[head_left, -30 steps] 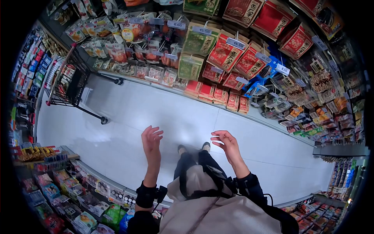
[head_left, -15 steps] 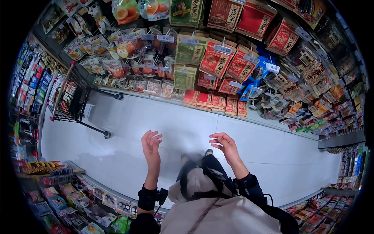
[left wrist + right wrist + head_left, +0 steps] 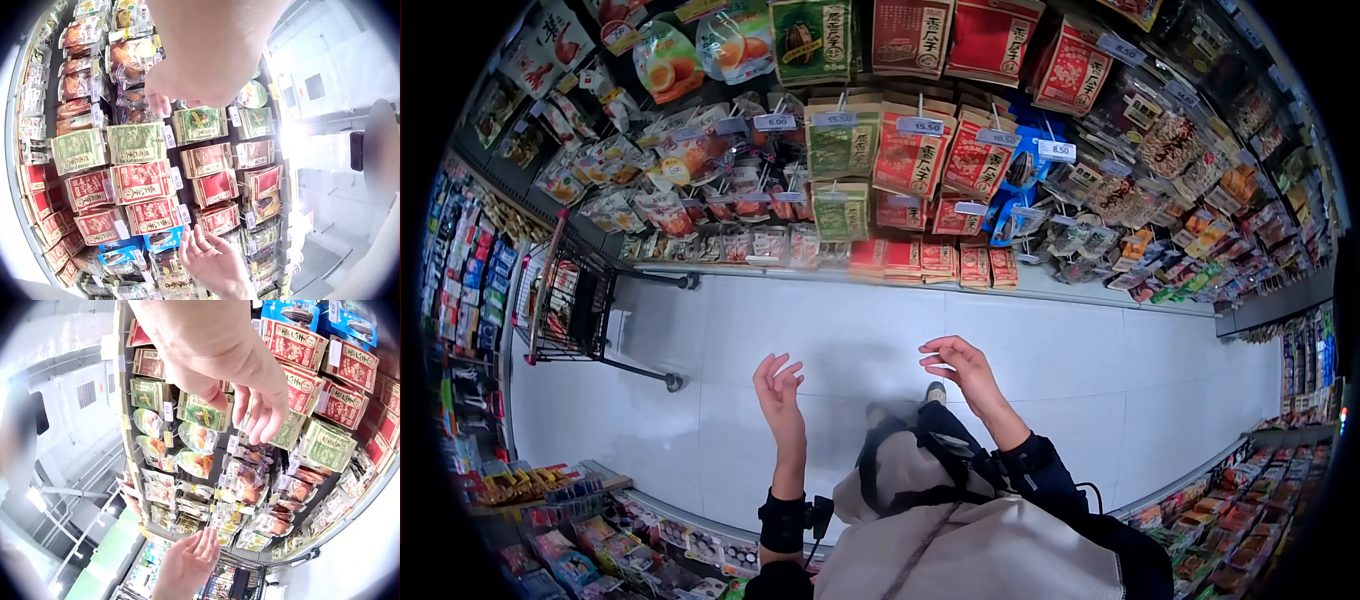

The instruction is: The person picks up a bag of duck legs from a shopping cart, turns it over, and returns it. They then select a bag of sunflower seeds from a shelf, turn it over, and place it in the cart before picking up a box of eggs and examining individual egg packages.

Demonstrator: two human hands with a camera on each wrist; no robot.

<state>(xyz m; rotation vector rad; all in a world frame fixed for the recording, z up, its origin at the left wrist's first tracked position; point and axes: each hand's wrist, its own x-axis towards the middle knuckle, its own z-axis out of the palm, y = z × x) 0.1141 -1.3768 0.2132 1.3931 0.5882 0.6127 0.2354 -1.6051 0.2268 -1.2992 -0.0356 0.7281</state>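
Both hands are raised over the floor in front of the body, apart from each other and holding nothing. My left hand (image 3: 780,402) points up with its fingers loosely bent; my right hand (image 3: 967,372) tilts inward, thumb and fingers apart. Beyond them hang red seed packets (image 3: 912,150), green packets (image 3: 842,140) and blue packets (image 3: 1022,165) on hooks with price tags; neither hand touches them. In the left wrist view, the left hand (image 3: 203,56) is large at the top and the right hand (image 3: 215,262) is below. The right wrist view shows the right hand (image 3: 219,369) above the left hand (image 3: 186,565).
A shopping cart (image 3: 570,300) stands at the left by the shelves. Pale floor tiles (image 3: 1060,370) run along the aisle. Packed shelves rise at the far left, and low displays of packets (image 3: 1230,510) line the near side at both corners.
The head view has turned, so the hanging packets sit further left and the shelf edge is more level. Both hands remain raised in a similar pose, slightly lower and further left in view.
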